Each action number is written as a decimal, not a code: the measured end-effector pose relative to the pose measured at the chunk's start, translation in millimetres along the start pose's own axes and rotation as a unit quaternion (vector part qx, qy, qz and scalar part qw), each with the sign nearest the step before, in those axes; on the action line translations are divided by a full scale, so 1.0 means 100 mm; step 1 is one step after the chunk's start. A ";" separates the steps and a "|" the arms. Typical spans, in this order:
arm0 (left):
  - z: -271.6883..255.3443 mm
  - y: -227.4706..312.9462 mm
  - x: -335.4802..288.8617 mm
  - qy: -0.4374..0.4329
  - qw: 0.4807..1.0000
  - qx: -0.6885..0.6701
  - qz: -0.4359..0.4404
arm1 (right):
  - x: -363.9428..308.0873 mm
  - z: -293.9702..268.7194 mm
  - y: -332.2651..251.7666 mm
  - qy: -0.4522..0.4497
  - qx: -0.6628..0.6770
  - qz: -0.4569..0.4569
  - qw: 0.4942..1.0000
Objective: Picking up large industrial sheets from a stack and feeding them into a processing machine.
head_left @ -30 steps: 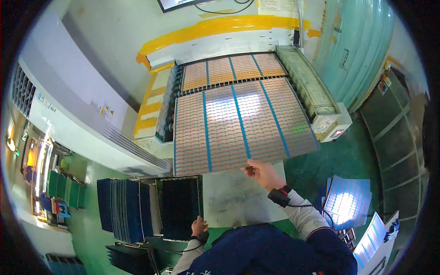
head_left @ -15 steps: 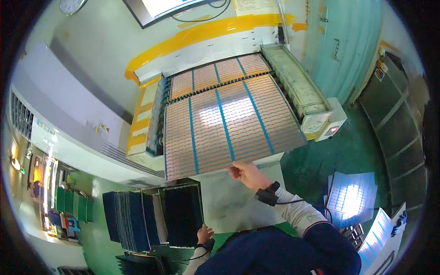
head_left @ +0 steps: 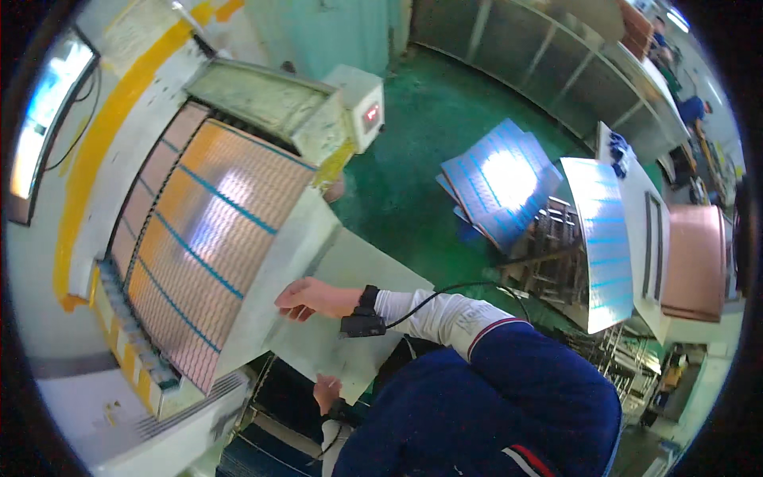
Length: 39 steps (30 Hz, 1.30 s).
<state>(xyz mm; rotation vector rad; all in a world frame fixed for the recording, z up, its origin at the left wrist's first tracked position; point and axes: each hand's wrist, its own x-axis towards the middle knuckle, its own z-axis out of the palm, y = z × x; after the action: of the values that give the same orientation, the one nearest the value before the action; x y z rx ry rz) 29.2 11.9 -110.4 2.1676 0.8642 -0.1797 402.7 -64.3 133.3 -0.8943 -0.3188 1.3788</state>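
A copper-coloured panel (head_left: pixel 208 203) with blue stripes lies on the roller conveyor machine (head_left: pixel 131 342) at the left. Beyond it, a second striped panel (head_left: pixel 147 187) sits farther in on the rollers. My right hand (head_left: pixel 306 299) hovers off the near edge of the first panel, fingers loosely bent and apart, holding nothing. Lower down, my left hand (head_left: pixel 327 392) is in front of my body above dark racked boards, its fingers loosely apart and nothing visible in them. Both wrists wear black bands with cables.
Striped panels (head_left: pixel 501 179) lie stacked on a metal rack to the right. Another striped panel (head_left: pixel 598 238) leans upright beside a white board. Copper sheets (head_left: pixel 693 262) stand farther right. A control box (head_left: pixel 362 107) juts from the machine's corner. Dark boards (head_left: pixel 286 401) stand in racks below.
My view has swung right, bringing the stacked panels into the middle. The striped panel lies farther in on the conveyor. My right hand has come away from its near edge.
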 end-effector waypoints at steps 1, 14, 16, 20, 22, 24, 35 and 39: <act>-0.12 0.18 0.20 -0.044 0.996 0.081 -0.011 | -0.09 -0.19 0.09 0.025 -0.005 0.000 1.000; 0.30 2.26 1.66 -0.102 0.921 -0.370 -0.072 | -1.94 -3.46 0.73 0.408 -0.042 0.039 0.911; 0.45 2.94 1.80 -0.126 0.877 -0.441 -0.142 | -2.27 -4.01 0.85 0.459 0.061 0.045 0.885; 1.07 4.03 2.25 -0.208 0.885 -0.392 -0.139 | -3.13 -5.98 1.86 0.311 0.214 -0.068 0.923; 1.41 4.33 2.52 -0.211 0.893 -0.374 -0.136 | -3.24 -6.49 1.79 0.253 0.391 -0.108 0.878; 2.08 4.77 2.90 -0.283 0.868 -0.388 -0.123 | -3.98 -7.38 2.15 0.386 0.331 -0.143 0.849; 4.11 5.72 5.01 -0.236 0.926 -0.283 -0.077 | -4.37 -8.06 0.98 0.619 0.329 -0.233 0.674; 4.37 5.73 5.40 -0.212 0.960 -0.179 -0.037 | -4.21 -8.01 0.83 0.768 0.266 -0.167 0.558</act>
<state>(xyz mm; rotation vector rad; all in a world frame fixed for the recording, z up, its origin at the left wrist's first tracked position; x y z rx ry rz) 866.4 -283.0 -264.9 1.6744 0.6687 -0.4709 795.7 -749.0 -317.1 -1.0952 1.1897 -0.0843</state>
